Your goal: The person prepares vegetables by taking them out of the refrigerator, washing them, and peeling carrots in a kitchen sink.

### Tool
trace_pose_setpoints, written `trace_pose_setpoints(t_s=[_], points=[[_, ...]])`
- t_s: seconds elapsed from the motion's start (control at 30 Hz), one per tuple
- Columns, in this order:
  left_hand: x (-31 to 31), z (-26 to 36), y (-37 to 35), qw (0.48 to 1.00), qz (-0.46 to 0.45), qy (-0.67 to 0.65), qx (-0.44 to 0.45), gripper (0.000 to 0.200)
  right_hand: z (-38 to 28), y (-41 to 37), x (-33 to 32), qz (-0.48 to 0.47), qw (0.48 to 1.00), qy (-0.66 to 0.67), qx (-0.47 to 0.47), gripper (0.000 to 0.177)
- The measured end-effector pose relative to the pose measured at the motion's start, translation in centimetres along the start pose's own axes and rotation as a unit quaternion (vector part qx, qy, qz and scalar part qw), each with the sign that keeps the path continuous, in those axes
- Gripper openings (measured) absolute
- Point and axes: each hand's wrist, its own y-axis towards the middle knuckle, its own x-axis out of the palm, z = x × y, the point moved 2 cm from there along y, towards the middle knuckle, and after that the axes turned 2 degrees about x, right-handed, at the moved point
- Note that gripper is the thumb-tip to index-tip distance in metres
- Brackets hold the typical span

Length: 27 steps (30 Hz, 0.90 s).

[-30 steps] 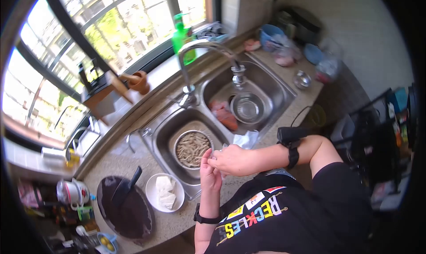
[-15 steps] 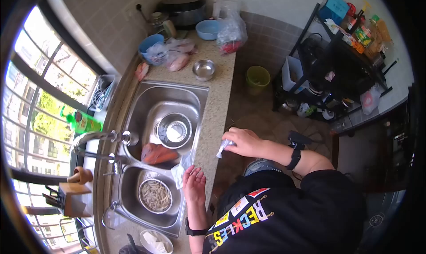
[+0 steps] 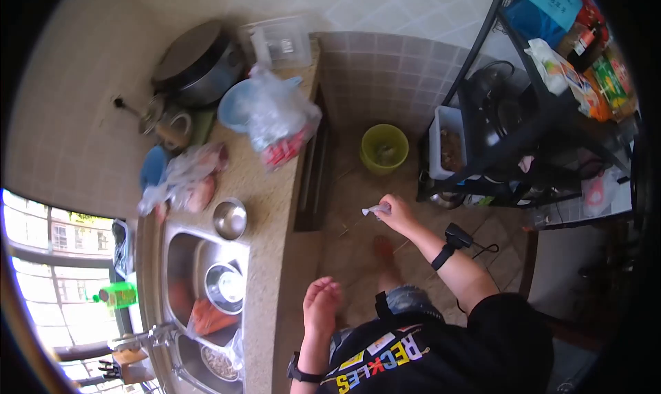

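My right hand (image 3: 394, 215) is pinched round a small crumpled piece of pale plastic (image 3: 375, 209), held out over the floor. Beyond that hand, a yellow-green bin (image 3: 384, 149) stands on the floor with something pale inside. My left hand (image 3: 322, 303) hovers beside the counter's front edge, slightly blurred. Its fingers are loosely bent and nothing shows in them. The steel double sink (image 3: 193, 246) is to its left. In the sink lie a metal bowl (image 3: 225, 288), an orange-red bag-like item (image 3: 215, 317) and a bowl of pale strips (image 3: 219, 362). A white plastic bag (image 3: 235, 349) hangs over the sink's edge.
Along the counter (image 3: 265, 229) are a small steel bowl (image 3: 230, 218), bagged meat (image 3: 196, 187), a stuffed clear bag (image 3: 282, 119), a blue basin (image 3: 237, 105) and a large dark cooker (image 3: 200, 64). A black shelf rack (image 3: 523, 125) with pans and packets stands at right.
My view has turned toward the bin and rack. My right hand has moved away from the counter toward the bin, still holding the crumpled plastic. My left hand has left the sink edge.
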Motion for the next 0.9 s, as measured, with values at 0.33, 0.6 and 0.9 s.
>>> trace_pose_setpoints(t_s=[0.33,0.6,0.9], points=[[8.3,-4.6,7.1,0.976,0.061,0.175,-0.115,0.016,18.7,19.8,0.7,0.041,0.981,0.047,0.184,0.029],[8.4,-4.5,8.4,0.966,0.146,0.186,-0.109,0.017,25.5,26.0,7.5,0.028,0.979,0.061,0.19,0.066],[5.3,2.2,6.1,0.966,0.17,0.191,0.037,0.018,6.2,9.6,4.4,-0.346,0.879,0.253,0.207,0.035]])
